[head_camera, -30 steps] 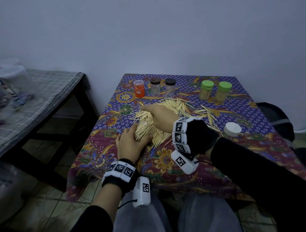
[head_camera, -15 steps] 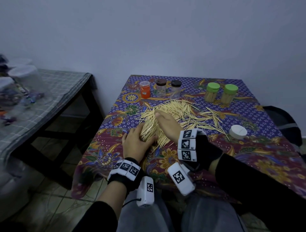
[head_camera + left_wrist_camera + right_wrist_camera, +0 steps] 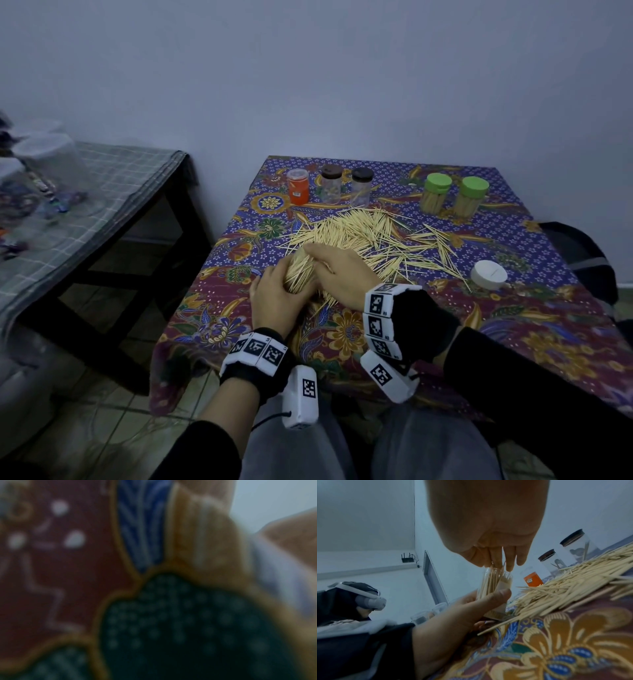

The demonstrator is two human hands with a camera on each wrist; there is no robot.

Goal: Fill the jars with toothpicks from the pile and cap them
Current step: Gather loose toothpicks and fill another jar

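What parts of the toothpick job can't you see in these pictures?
- Jar: in the head view both hands cover it; only the right wrist view shows it.
- Left hand: its fingers are hidden behind the jar.
- Left wrist view: too blurred, only tablecloth pattern shows.
- Dark-lidded jars: contents too small to tell.
- White lid: which jar it fits is unclear.
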